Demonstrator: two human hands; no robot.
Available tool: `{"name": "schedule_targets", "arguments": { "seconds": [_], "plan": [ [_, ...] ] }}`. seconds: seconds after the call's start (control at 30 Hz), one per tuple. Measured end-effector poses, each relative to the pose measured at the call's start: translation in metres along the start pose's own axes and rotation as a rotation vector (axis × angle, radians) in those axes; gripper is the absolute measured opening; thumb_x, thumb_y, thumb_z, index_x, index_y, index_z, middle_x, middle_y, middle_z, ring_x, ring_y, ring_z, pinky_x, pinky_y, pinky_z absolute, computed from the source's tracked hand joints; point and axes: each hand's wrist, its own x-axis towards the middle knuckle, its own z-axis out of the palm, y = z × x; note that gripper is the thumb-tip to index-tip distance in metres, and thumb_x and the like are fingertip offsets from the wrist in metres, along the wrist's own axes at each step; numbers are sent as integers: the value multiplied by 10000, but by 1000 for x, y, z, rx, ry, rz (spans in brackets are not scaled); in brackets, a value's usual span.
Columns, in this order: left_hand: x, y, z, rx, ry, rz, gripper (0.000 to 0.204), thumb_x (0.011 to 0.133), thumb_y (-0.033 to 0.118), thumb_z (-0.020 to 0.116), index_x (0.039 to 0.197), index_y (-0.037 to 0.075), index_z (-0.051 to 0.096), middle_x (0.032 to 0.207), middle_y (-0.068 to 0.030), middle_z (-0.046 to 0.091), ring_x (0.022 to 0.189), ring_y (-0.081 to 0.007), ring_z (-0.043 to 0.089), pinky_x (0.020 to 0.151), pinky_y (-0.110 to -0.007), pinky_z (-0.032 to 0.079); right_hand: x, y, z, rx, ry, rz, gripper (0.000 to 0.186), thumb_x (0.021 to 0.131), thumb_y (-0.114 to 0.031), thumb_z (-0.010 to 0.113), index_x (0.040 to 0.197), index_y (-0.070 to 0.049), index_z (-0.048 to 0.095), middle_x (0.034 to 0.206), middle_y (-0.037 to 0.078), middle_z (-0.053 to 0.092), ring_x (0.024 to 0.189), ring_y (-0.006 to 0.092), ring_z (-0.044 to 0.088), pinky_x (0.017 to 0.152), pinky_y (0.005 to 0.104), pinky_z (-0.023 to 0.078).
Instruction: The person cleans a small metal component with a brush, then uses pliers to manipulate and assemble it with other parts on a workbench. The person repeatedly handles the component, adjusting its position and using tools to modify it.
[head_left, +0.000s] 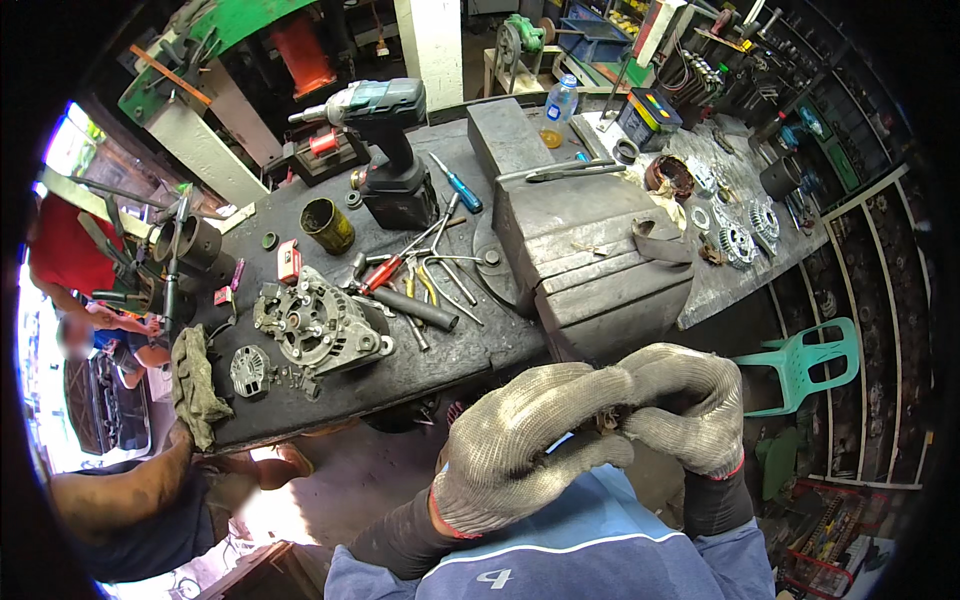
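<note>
My left hand (520,435) and my right hand (690,405), both in greyish knit work gloves, meet close in front of my chest, short of the bench's front edge. Fingers of both are curled and pressed together at the tips. A small dark bit shows between them, mostly covered by the gloves, and its kind cannot be made out. On the bench to the left lies an opened alternator (318,328), with a small round metal cover (250,371) beside it. Pliers (428,284), a red-handled screwdriver (383,272) and a black-handled tool (415,307) lie to its right.
A cordless impact wrench (390,130) stands behind a yellowish can (328,228). A bulky dark metal block (600,255) sits ahead of my hands. A green plastic chair (805,365) is at right. Another person's arm (125,490) reaches in at lower left, near a rag (195,385).
</note>
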Motion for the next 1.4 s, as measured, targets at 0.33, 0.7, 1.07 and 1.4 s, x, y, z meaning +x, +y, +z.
{"name": "schedule_targets", "arguments": {
  "seconds": [0.33,0.7,1.07,1.4],
  "plan": [
    [0,-1,-3,-33,-9,-41,647,643,157,1056,1210,-3,789,1091,-141,794,917,-195,778,796,-320,643,1,-6,1,-107,-17,-73,281,757,21,895,1029,19,822,1072,168,793,1010,232,769,899,373,621],
    [1,0,-4,-9,-28,-48,635,641,127,1052,1208,7,795,1083,-141,794,903,-187,773,790,-318,633,2,-9,-1,-156,-37,-127,266,789,-7,877,1049,11,823,1065,170,794,1003,259,774,889,389,619],
    [-4,-4,-4,-16,-24,-43,628,655,67,1037,1227,7,785,1120,-141,793,925,-175,775,805,-315,640,4,-10,0,-235,-82,-161,255,809,-21,875,1056,8,816,1065,168,782,987,257,768,874,385,619],
    [-11,-6,-4,-91,-26,-93,644,646,73,1048,1229,-2,783,1156,-146,786,953,-179,777,840,-318,643,-1,-1,5,-112,-29,-87,280,759,-2,889,1032,11,827,1070,162,779,1005,247,758,883,389,612]
  ]
}}
